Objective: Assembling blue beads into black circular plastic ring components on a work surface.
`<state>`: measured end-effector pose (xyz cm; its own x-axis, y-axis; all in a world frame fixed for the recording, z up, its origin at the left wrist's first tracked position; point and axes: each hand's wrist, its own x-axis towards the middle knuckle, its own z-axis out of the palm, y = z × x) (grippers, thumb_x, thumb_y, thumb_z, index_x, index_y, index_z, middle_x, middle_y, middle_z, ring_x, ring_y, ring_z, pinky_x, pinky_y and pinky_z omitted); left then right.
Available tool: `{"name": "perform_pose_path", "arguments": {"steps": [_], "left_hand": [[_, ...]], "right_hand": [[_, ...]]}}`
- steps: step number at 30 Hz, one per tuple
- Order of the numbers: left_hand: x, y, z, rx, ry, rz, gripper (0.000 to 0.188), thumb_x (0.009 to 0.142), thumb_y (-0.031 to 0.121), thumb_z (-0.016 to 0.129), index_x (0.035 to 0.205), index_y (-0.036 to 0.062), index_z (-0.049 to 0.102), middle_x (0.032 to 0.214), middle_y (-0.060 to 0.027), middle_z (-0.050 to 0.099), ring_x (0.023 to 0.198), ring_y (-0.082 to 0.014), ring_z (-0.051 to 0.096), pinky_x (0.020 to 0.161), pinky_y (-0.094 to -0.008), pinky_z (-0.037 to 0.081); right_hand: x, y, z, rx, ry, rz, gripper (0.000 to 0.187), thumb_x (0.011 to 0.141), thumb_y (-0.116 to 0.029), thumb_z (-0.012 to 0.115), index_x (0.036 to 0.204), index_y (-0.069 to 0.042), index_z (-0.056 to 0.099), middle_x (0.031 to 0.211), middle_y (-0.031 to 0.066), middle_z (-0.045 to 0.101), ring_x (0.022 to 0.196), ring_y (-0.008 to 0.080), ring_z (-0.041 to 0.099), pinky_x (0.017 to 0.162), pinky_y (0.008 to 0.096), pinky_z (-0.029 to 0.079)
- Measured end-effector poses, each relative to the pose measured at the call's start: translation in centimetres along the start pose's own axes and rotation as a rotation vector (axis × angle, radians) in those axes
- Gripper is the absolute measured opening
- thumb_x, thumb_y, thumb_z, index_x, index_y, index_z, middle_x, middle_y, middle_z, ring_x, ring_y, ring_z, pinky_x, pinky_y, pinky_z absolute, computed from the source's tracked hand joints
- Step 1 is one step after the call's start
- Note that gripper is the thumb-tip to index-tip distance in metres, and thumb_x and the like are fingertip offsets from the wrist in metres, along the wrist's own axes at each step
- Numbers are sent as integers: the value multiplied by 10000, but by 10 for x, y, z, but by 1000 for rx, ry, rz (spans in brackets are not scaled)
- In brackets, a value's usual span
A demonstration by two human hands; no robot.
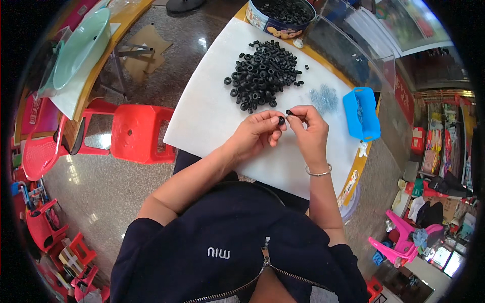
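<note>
Over the white tabletop (202,118), my two hands meet with their fingertips almost touching. My left hand (255,134) pinches a small round black plastic piece (281,120) that looks like a ring or cap. Between the thumb and forefinger of my right hand (310,132) is a smaller black plastic piece (289,112). Beyond them lies a heap of black plastic parts (260,76), rings nearer and short narrow pieces farther back. A scatter of tiny bluish-grey bits, perhaps pins or screws, (324,99) lies right of the heap.
A blue plastic basket (376,132) stands at the table's right edge. At the back are a round tin (258,19) full of black parts and a clear plastic box (348,48). A red stool (132,132) is on the left, near a green basin (83,50).
</note>
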<state>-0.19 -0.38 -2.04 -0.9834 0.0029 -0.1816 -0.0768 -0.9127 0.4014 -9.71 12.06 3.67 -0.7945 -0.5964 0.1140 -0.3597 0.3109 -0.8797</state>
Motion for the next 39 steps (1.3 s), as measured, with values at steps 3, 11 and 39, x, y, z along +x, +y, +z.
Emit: {"name": "perform_pose_path", "arguments": {"steps": [3,11,39], "left_hand": [[1,1,1,-22,-7,4,172,932,140,543,1056,21,546,891,-55,620,654,-81,566,587,-228,507],[0,1,2,31,11,-11,176,932,135,542,1065,20,551,879,-48,618,664,-72,570,587,-225,505],[0,-4,3,137,45,3,168,924,83,542,1052,-20,577,866,-59,624,678,-88,576,614,-240,523]], "right_hand": [[-8,-5,-7,34,-21,-45,122,784,37,634,901,8,613,851,40,637,738,84,564,696,229,468],[-14,-20,-4,-130,-31,-228,113,786,45,596,887,0,620,850,99,624,709,194,621,631,296,499],[-10,-19,-19,-167,-232,-292,157,785,50,606,931,-4,628,880,114,593,732,223,617,625,310,495]]}}
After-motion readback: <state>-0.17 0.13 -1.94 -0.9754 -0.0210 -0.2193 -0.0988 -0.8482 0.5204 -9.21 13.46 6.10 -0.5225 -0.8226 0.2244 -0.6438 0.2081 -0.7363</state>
